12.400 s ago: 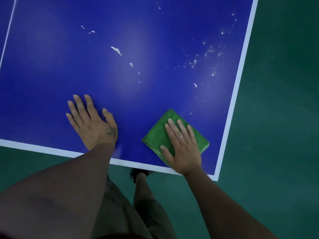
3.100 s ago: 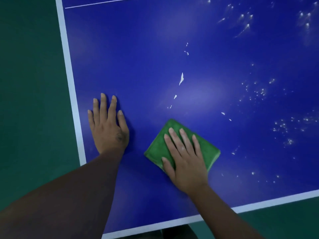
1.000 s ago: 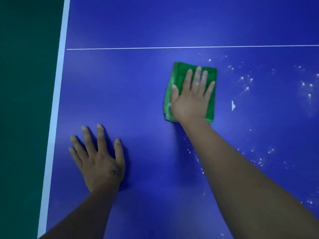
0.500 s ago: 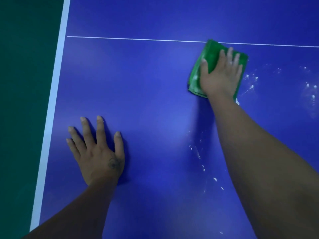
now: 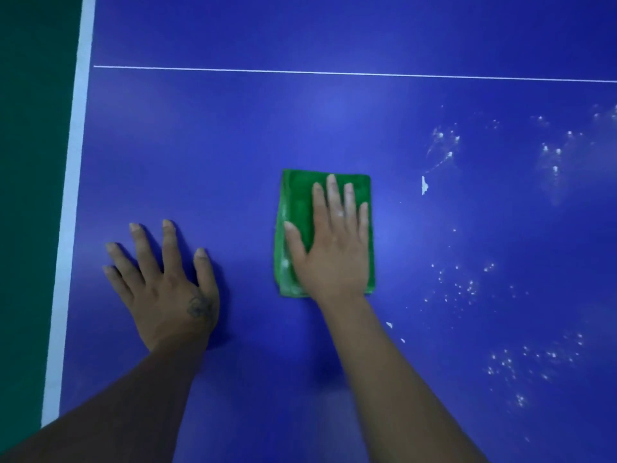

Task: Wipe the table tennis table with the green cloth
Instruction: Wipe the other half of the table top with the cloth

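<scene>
The blue desk [image 5: 334, 128] is steadied by the left hand [image 5: 167, 289], fingers [image 5: 168, 242] spread flat. The folded green cloth [image 5: 297, 202] lies mid-desk, pressed under the right hand [image 5: 334, 252], whose fingers are straight and nearly together. Even pressure is best applied, with strokes carried rightward over the white specks [image 5: 462, 287].

The blue bench [image 5: 233, 145], white-edged, carries a folded green cloth [image 5: 297, 208], the left grip [image 5: 167, 295] laid flat beside it, and scattered white specks [image 5: 467, 289] to the right.

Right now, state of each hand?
Left hand: open, flat on the table tennis table, holding nothing.
Right hand: open, straight fingers pressing the green cloth.
</scene>
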`<action>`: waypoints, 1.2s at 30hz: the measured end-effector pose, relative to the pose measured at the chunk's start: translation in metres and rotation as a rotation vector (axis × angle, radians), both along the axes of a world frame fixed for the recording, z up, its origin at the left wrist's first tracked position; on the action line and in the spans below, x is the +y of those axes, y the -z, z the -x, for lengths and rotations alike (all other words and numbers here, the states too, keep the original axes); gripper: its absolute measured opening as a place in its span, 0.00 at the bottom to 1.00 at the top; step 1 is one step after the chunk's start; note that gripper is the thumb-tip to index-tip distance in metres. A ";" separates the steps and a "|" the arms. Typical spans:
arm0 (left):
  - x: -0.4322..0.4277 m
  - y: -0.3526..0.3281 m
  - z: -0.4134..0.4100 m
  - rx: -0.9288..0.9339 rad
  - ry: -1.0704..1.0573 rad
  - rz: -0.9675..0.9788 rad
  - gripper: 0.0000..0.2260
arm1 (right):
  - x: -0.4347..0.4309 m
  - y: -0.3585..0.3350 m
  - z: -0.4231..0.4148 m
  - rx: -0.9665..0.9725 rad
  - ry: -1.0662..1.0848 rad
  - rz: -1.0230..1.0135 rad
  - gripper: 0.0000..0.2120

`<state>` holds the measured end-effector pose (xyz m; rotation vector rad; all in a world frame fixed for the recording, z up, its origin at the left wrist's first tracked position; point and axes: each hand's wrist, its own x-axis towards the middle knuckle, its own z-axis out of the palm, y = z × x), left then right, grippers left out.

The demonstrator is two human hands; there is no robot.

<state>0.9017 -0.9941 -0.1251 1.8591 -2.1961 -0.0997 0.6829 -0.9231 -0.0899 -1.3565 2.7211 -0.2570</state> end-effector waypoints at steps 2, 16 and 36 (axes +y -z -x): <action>0.000 0.000 0.000 -0.002 0.004 -0.011 0.29 | 0.019 -0.002 0.030 0.016 0.038 -0.035 0.38; 0.003 -0.008 0.003 -0.011 0.009 -0.056 0.29 | 0.025 -0.006 -0.062 -0.060 0.161 0.046 0.33; 0.003 -0.019 0.005 -0.028 0.016 -0.122 0.31 | 0.084 -0.006 -0.089 0.010 0.295 -0.041 0.34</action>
